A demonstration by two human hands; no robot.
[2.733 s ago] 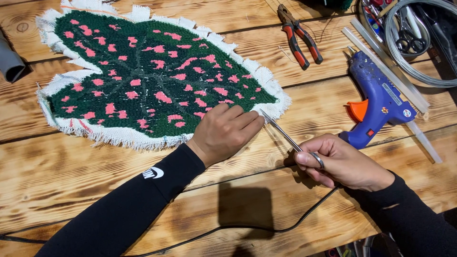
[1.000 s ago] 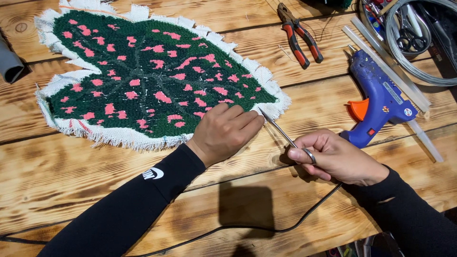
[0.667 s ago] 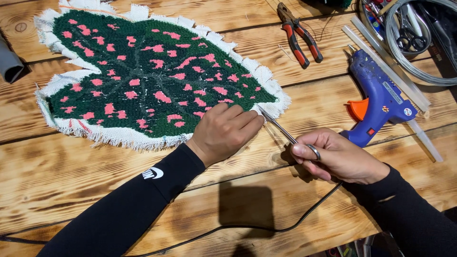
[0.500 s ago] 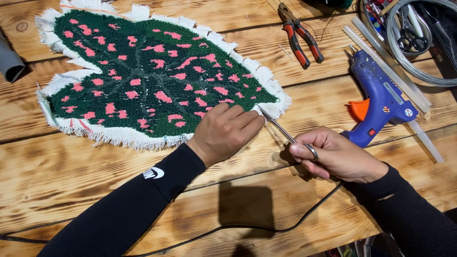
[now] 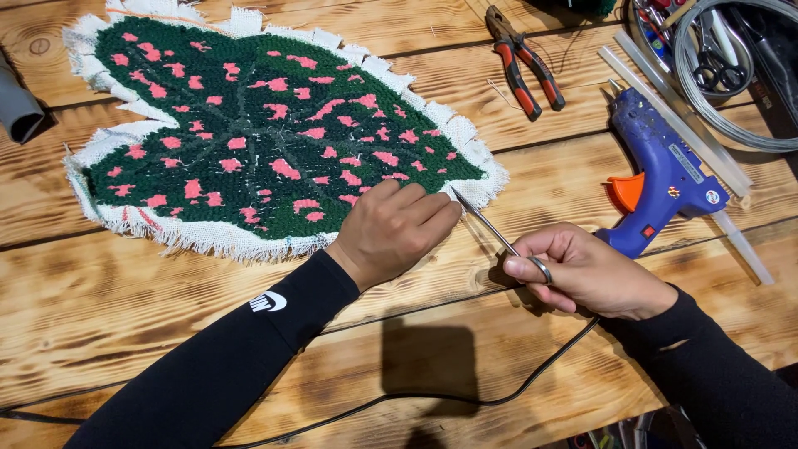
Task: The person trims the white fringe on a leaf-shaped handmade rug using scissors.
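A leaf-shaped tufted rug piece (image 5: 266,133), dark green with pink spots and a frayed white cloth border, lies on the wooden table (image 5: 150,299). My left hand (image 5: 392,233) rests curled on its lower right edge, pinching the border cloth. My right hand (image 5: 582,270) grips slim metal scissors (image 5: 490,229), thumb through a handle ring. The blades point up-left, and their tips touch the white border beside my left fingers.
A blue hot glue gun (image 5: 661,175) with an orange trigger lies right of my hands, its black cord (image 5: 465,399) running under my right wrist. Red-handled pliers (image 5: 524,58), clear glue sticks (image 5: 682,116), a wire coil (image 5: 740,75) and a grey roll (image 5: 17,108) lie about.
My right hand has shifted slightly with the scissors at the border. My left hand and the rug piece have stayed put.
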